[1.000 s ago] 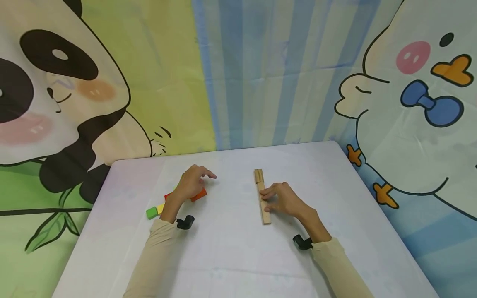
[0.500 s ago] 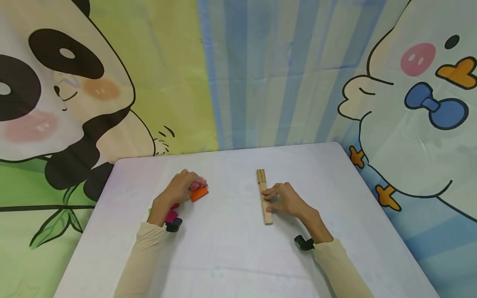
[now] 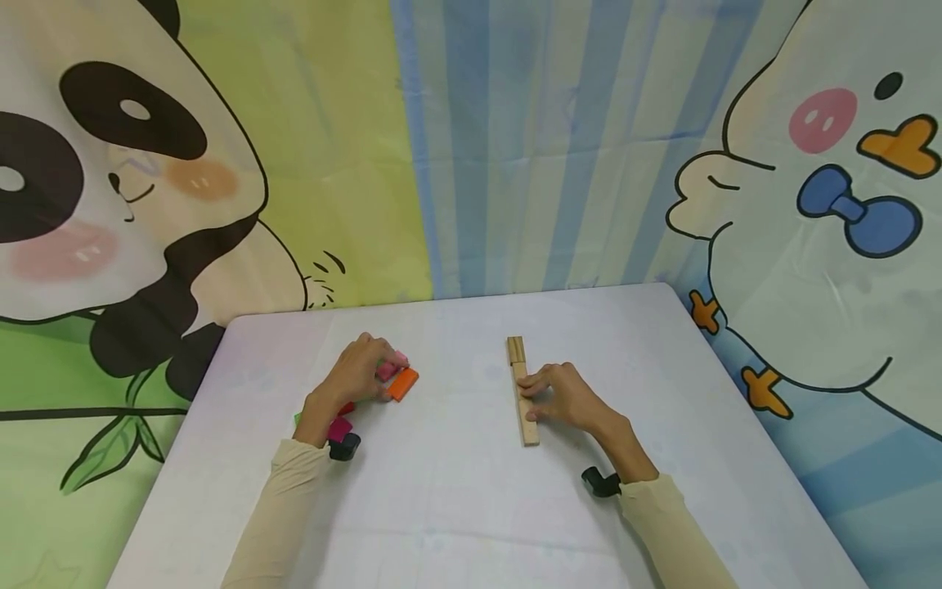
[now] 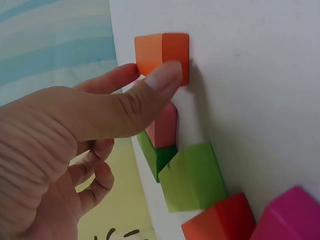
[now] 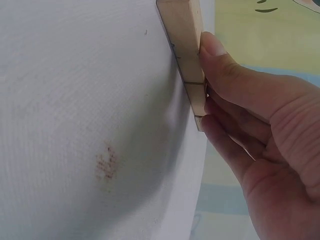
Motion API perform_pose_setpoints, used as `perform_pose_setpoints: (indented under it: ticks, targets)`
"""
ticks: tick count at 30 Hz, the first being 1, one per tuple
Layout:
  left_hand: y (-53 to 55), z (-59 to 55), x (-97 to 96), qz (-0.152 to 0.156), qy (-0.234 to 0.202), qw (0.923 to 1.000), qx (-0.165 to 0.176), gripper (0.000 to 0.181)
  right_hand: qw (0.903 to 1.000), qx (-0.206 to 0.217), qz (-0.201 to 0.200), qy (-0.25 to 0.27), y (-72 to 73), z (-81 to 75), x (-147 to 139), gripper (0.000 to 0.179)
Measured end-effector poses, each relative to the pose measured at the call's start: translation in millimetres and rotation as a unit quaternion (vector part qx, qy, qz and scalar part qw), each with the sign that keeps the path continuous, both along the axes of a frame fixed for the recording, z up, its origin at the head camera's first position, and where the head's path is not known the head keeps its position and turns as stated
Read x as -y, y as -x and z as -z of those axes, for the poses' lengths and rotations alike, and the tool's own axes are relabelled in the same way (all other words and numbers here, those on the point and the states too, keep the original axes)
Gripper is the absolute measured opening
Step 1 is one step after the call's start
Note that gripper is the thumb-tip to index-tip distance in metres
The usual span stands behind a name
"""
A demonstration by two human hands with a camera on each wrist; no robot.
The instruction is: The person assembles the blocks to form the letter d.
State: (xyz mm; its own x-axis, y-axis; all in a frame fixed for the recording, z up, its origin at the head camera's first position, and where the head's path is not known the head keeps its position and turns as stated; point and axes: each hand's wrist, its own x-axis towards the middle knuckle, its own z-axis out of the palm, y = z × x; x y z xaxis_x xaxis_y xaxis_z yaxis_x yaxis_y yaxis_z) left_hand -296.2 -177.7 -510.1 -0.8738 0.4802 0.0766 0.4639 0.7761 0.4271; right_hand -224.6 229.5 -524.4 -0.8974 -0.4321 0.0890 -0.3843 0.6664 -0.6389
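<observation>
One orange block (image 3: 404,384) sits pinched between thumb and index finger of the left hand (image 3: 356,372), well left of the wooden row (image 3: 518,368), likely to handle it singly, while the right hand (image 3: 562,397), loosely spread, rests fingertips on that row, presumably steadying it on the bench (image 3: 456,483).

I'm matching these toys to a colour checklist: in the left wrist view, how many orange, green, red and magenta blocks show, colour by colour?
Orange: 1 (orange block)
Green: 2 (light green block, dark green block)
Red: 1 (red block, cut off by the frame)
Magenta: 1 (magenta block, also cut off)
Total: 5
</observation>
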Motion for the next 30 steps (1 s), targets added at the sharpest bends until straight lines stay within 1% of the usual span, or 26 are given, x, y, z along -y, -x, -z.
perform_pose_setpoints:
  ticks: [3,6,10,12,19,24,30]
  targets:
    - [1.5,5.6,-8.5,0.015,0.001,0.9999,-0.005,0.056,1.0,-0.002,-0.002,-0.003,0.4,0.3,-0.9,0.042]
    - [4.9,11.2,-19.6,0.023,-0.004,0.9997,0.005,0.055,1.0,-0.005,-0.003,-0.005,0.5,0.0,-1.3,0.041]
    - [10.0,17.1,-34.8,0.011,-0.021,0.9992,0.032,0.057,1.0,-0.002,-0.004,-0.001,0.6,-0.6,-0.9,0.042]
    - [12.6,20.4,-41.5,0.004,-0.028,0.999,0.035,0.058,1.0,0.0,-0.004,0.001,0.8,-0.7,-0.4,0.043]
    - [23.7,31.2,-63.4,-0.012,-0.045,0.9988,0.016,0.058,1.0,0.005,0.0,0.002,1.5,-0.4,0.9,0.043]
    - [34.0,41.2,-76.7,-0.021,-0.09,0.9956,0.014,0.057,1.0,0.006,0.001,0.003,2.1,0.1,0.9,0.042]
    - [41.9,47.0,-93.8,-0.047,-0.143,0.9879,0.035,0.057,0.9999,0.013,0.005,0.0,0.7,-0.2,0.2,0.043]
